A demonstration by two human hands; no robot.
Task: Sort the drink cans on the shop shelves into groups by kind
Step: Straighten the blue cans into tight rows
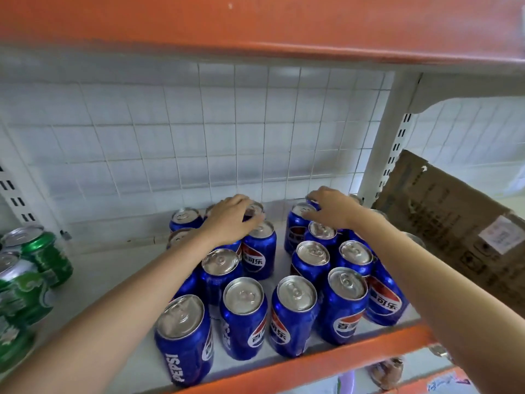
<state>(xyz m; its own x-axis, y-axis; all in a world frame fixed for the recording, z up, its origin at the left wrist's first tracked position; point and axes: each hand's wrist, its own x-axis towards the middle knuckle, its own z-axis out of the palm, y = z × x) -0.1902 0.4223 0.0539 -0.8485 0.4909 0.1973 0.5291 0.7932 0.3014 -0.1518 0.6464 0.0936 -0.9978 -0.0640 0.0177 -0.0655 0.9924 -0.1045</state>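
Two hands over blue Pepsi cans (292, 314) | my left hand (231, 220) grips a back can | my right hand (329, 207) fingers curl on another | green cans (31, 268) stand left.

White wire-grid back panel (199, 132) behind orange-edged shelf (298, 362); cardboard box (454, 223) at right.

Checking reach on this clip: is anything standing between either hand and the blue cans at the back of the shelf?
Nothing visible does. The left hand already rests on back-row blue cans, and the right hand touches the tops of others. Both forearms pass above the front cans. The cardboard box stands off to the right.
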